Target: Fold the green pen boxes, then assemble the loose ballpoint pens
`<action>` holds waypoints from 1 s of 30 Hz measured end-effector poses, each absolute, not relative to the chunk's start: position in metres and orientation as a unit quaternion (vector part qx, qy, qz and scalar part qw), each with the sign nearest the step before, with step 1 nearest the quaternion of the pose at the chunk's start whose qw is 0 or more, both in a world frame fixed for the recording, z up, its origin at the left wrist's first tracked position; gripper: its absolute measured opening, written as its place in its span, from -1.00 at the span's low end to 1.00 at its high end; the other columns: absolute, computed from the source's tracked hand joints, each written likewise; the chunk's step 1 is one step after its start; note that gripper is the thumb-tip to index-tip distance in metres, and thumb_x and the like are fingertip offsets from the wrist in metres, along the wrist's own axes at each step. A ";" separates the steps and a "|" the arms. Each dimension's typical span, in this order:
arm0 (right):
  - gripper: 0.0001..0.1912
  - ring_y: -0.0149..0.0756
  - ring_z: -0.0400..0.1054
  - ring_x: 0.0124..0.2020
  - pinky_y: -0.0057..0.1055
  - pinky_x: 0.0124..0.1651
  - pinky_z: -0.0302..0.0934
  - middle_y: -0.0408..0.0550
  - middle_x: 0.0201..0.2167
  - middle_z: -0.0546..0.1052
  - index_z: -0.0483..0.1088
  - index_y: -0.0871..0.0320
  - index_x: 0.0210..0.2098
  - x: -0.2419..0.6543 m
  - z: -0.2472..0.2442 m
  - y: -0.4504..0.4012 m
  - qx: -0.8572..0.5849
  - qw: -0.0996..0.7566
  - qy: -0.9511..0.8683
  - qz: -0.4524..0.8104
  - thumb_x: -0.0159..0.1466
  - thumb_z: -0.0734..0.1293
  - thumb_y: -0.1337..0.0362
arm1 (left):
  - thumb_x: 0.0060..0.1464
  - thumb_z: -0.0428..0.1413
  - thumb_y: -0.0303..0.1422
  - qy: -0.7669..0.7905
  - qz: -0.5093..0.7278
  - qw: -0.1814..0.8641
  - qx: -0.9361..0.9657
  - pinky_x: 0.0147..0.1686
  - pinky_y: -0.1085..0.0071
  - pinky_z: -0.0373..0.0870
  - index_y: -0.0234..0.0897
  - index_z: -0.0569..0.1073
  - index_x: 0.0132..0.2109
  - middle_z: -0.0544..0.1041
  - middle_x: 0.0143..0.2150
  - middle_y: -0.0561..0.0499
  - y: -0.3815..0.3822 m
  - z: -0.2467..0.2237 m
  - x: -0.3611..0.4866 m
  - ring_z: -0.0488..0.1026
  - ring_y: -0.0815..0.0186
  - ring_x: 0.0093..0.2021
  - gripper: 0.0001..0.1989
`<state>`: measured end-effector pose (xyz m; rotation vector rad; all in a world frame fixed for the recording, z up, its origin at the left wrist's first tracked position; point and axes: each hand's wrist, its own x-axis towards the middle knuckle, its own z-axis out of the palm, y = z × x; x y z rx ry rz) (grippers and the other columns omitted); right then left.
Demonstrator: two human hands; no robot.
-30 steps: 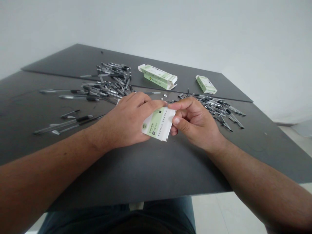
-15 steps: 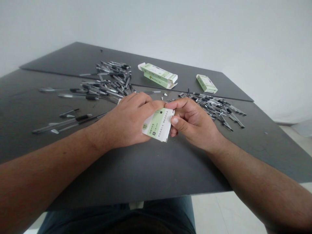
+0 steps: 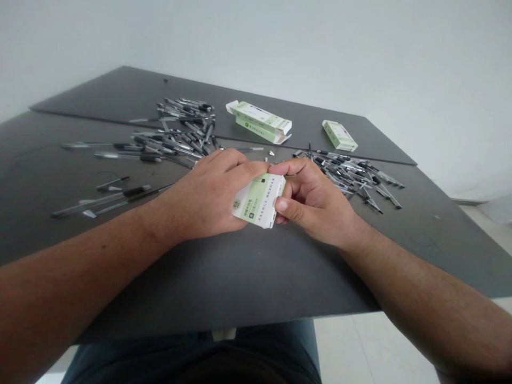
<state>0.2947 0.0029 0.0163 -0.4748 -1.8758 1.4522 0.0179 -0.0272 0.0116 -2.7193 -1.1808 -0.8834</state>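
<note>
Because the green cardboard pen box (image 3: 258, 201) needs steadying, the left hand (image 3: 208, 194) grasps one end and the right hand (image 3: 314, 205) pinches the other, near loose ballpoint pens (image 3: 344, 176).

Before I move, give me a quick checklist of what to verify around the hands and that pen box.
1. Pen box held by both hands: ok, the left hand and right hand both grip it.
2. Contents of the pen box: cannot tell, nothing inside shows.
3. Right hand apart from the right pile of pens: ok, a gap shows.
4. Left wrist apart from the loose pens: not ok, one pen's end reaches it.
5. Open green box and small green box away from the hands: ok, both lie at the far side of the table.
</note>
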 end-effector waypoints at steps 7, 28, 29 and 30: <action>-0.28 -0.25 0.46 -0.35 -0.29 -0.26 0.45 -0.30 -0.32 0.57 0.41 -0.09 0.26 0.291 0.017 -0.003 -0.208 0.363 -0.713 0.563 0.38 0.84 -0.02 | 0.31 0.38 -0.19 -0.380 -0.286 0.019 -0.880 0.32 -0.14 0.65 -0.13 0.53 0.53 0.70 0.24 -0.24 -0.026 0.009 0.017 0.65 -0.19 0.26 -0.30; -0.05 -0.18 0.61 -0.16 -0.29 -0.21 0.52 -0.16 -0.04 0.64 0.32 -0.14 0.35 0.290 0.012 -0.005 -0.204 0.347 -0.737 0.544 0.26 0.90 -0.05 | 0.38 0.36 -0.12 -0.370 -0.289 0.036 -0.882 0.36 -0.13 0.67 -0.21 0.49 0.57 0.66 0.29 -0.28 -0.027 0.011 0.015 0.64 -0.16 0.30 -0.28; -0.05 -0.18 0.61 -0.15 -0.29 -0.21 0.51 -0.16 -0.04 0.64 0.32 -0.14 0.35 0.290 0.012 -0.006 -0.201 0.350 -0.737 0.543 0.26 0.90 -0.03 | 0.37 0.37 -0.11 -0.369 -0.293 0.036 -0.881 0.36 -0.14 0.66 -0.21 0.49 0.57 0.66 0.29 -0.28 -0.026 0.011 0.015 0.64 -0.17 0.30 -0.27; -0.06 -0.18 0.61 -0.15 -0.29 -0.20 0.51 -0.16 -0.04 0.63 0.32 -0.14 0.36 0.291 0.012 -0.006 -0.199 0.353 -0.738 0.540 0.27 0.90 -0.01 | 0.36 0.39 -0.10 -0.372 -0.293 0.031 -0.880 0.37 -0.14 0.65 -0.19 0.50 0.57 0.67 0.29 -0.27 -0.026 0.011 0.015 0.64 -0.18 0.31 -0.26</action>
